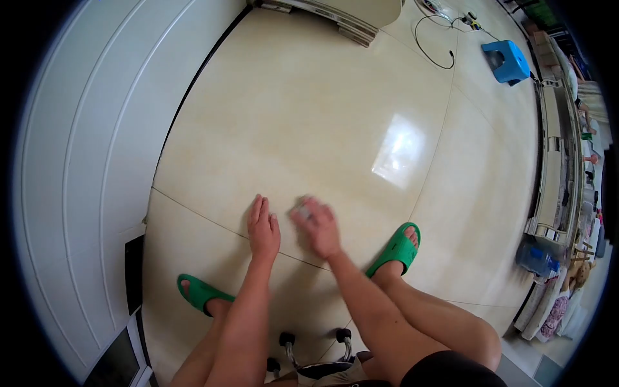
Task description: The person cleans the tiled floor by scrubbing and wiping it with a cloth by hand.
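My left hand (263, 230) is held out over the tiled floor, its fingers stretched and close together, with nothing visible in it. To its right is my right hand (317, 227), smeared by motion, the fingers curled around a small greyish-white thing (305, 211) too blurred to name. The two hands are apart. Below them is the glossy cream floor (290, 129), crossed by thin tile joints. A green slipper (200, 293) is on my left foot and another green slipper (400, 248) on my right.
White panelling (90, 148) runs along the left. A cream cabinet base (348, 16) stands ahead. At the far right are a blue stool (508, 62), a loose black cable (419, 44), a large blue-tinted bottle (534, 258) and crowded furniture. Chair casters (343, 335) are below me.
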Tool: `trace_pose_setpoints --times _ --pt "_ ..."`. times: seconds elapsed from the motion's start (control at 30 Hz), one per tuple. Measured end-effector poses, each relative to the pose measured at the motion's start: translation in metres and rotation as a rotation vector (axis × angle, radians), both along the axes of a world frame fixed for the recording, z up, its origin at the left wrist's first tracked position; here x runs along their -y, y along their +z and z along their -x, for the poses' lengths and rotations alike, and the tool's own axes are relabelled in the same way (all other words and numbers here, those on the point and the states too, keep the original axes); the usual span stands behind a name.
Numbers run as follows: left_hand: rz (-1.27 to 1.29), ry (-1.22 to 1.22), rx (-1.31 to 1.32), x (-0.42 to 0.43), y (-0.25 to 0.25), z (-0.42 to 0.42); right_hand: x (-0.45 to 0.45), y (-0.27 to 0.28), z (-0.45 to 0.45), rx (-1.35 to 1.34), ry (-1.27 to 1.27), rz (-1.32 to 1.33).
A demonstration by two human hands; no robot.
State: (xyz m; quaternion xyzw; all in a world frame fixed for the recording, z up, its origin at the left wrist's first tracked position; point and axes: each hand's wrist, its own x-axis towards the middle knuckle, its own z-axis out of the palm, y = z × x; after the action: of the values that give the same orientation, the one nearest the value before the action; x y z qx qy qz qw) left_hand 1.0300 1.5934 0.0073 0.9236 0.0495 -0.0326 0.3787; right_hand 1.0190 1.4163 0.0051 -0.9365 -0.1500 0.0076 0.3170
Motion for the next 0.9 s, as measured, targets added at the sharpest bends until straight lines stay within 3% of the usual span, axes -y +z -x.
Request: trace_pose_setpoints --times 0.1,0.23,0.37,0.47,0.5,0.57,0.67,0.73,0.9 --pt "-0.059 -0.001 -0.004 0.003 -0.002 0.003 0.075 -0.017 -0.044 0.155 -0.384 0.269" --pt "-0.101 -0.007 -0.004 0.004 0.001 0.001 0.172 -0.049 -0.072 0.274 -1.138 0.248" --pt "-0.129 -0.035 -0.008 0.001 0.003 0.001 0.226 -0.066 -0.082 0.031 -1.226 0.328" --pt "-0.154 -0.049 -0.008 0.002 0.006 0.001 0.218 -0.063 -0.114 0.079 -0.957 0.322" --pt "-0.172 -0.054 -0.002 0.003 0.007 0.0 0.204 -0.063 -0.126 0.211 -0.788 0.361" --pt "-0.185 -0.049 0.005 0.004 0.005 0.0 0.154 -0.056 -0.145 0.289 -0.578 0.19" --pt "-0.205 -0.038 0.005 0.008 0.004 0.0 0.052 -0.028 -0.145 0.08 -0.353 0.042" --pt "-0.218 -0.036 -0.007 0.007 0.005 0.0 -0.008 -0.009 -0.122 0.106 -0.158 -0.013" --pt "-0.097 -0.009 -0.033 0.003 0.001 0.004 -0.057 -0.004 -0.086 -0.021 0.189 -0.105"
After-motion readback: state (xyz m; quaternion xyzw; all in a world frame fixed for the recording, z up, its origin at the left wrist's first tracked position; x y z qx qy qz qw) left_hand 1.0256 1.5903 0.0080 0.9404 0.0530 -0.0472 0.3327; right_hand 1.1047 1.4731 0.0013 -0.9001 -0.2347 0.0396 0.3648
